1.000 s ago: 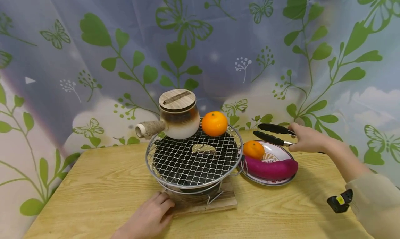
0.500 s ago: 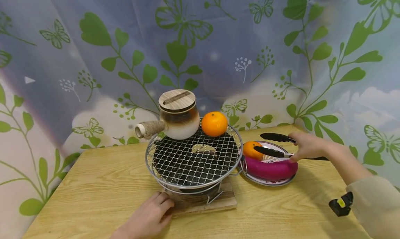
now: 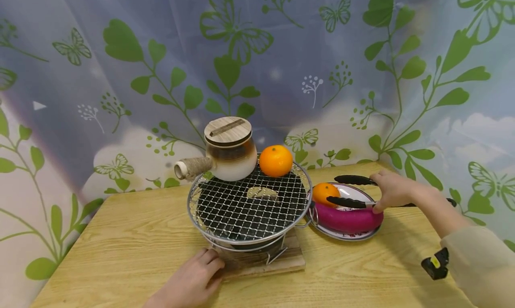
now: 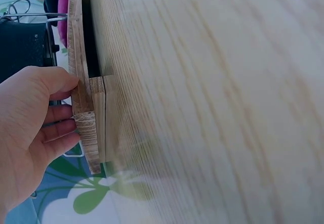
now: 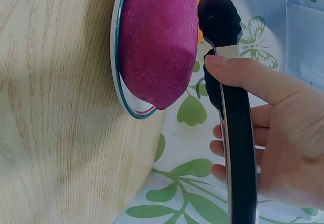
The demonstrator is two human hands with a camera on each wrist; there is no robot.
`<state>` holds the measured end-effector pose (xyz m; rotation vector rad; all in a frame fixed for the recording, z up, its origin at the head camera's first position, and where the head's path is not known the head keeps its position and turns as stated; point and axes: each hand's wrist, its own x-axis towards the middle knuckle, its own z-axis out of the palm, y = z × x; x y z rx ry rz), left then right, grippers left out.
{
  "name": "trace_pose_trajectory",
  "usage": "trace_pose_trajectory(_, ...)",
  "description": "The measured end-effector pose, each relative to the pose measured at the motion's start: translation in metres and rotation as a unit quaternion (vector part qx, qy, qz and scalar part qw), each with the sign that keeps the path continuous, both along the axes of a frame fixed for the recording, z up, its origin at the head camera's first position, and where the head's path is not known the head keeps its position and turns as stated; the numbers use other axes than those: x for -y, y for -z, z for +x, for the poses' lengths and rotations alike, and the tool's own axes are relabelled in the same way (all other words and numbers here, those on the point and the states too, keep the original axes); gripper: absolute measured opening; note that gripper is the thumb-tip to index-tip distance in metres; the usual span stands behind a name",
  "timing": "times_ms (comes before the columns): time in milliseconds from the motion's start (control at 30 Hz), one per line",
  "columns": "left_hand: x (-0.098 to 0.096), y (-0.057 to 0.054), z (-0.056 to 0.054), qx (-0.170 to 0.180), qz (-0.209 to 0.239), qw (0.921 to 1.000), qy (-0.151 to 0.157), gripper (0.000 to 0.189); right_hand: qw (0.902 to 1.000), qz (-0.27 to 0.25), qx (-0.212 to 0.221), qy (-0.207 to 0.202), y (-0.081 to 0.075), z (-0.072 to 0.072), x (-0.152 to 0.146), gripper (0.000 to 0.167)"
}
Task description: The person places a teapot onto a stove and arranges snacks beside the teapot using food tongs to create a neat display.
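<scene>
My right hand (image 3: pixel 396 189) holds black-tipped tongs (image 5: pixel 240 148) by their arms, thumb on one side and fingers on the other. The tongs' two tips stand apart over the plate (image 3: pixel 358 192). The lower tip overlaps a mandarin orange (image 3: pixel 323 192) in the head view. A purple sweet potato (image 3: pixel 350 219) lies along the plate's front, just under the lower arm of the tongs. My left hand (image 3: pixel 189 272) grips the left front corner of the wooden board (image 4: pixel 81 57), its thumb and fingertips at the edge. On that board stands the round grill (image 3: pixel 257 223).
A lidded pot (image 3: pixel 233 160) with a twine-wrapped handle (image 3: pixel 195 167) sits at the grill's back left. Beside it rests another mandarin orange (image 3: pixel 276 161). A pale slice (image 3: pixel 262 192) lies on the mesh. A patterned curtain (image 3: pixel 257 66) hangs behind the table (image 3: pixel 132 236).
My right hand has brought the tongs down and forward, so the lower tip now overlaps the orange on the plate. My left hand stays at the board's corner.
</scene>
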<state>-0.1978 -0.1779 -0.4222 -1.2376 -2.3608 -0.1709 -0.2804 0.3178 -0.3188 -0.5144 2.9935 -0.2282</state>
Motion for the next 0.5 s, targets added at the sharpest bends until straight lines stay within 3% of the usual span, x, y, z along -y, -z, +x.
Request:
trace_pose_trajectory(300, 0.000, -0.001, 0.001, -0.001, 0.003, 1.0000, -0.003, 0.023, 0.9987, 0.046, -0.021, -0.004, 0.002, -0.004, 0.007, 0.094)
trace_pose_trajectory(500, -0.001, 0.000, 0.001, -0.003, 0.004, 1.0000, -0.008, 0.022, 0.9981, 0.060, -0.009, -0.008, 0.003, -0.006, 0.012, 0.093)
